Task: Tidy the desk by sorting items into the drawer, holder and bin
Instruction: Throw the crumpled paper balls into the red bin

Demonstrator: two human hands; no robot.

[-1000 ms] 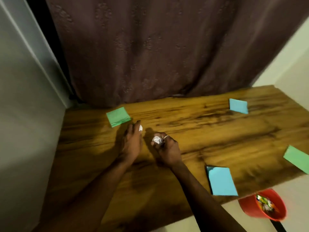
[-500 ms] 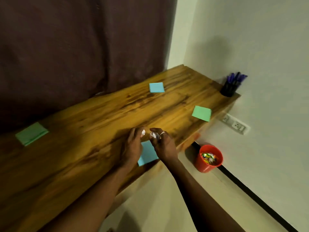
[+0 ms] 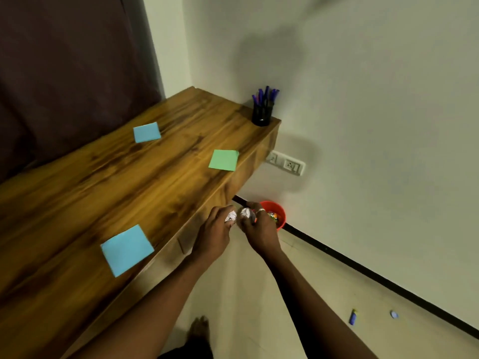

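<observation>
My left hand (image 3: pixel 212 235) is closed around a crumpled white paper ball (image 3: pixel 230 216), held off the front edge of the wooden desk (image 3: pixel 108 182). My right hand (image 3: pixel 259 228), with a ring on one finger, grips a second crumpled paper ball (image 3: pixel 245 212) right beside the first. Both hands hover just left of the red bin (image 3: pixel 278 212) on the floor, which holds colourful wrappers and is partly hidden by my right hand. A black pen holder (image 3: pixel 262 114) full of blue pens stands at the desk's far right corner.
Two blue note pads (image 3: pixel 146 132) (image 3: pixel 127 248) and a green note pad (image 3: pixel 224 160) lie on the desk. A wall socket (image 3: pixel 285 163) sits below the desk end. A small blue object (image 3: pixel 353 316) and a round cap (image 3: pixel 394 314) lie on the floor. A dark curtain (image 3: pixel 72 73) hangs behind.
My view swung right from the desk's left end. Both hands carried the paper balls from the desk top out past its front edge, close to the red bin.
</observation>
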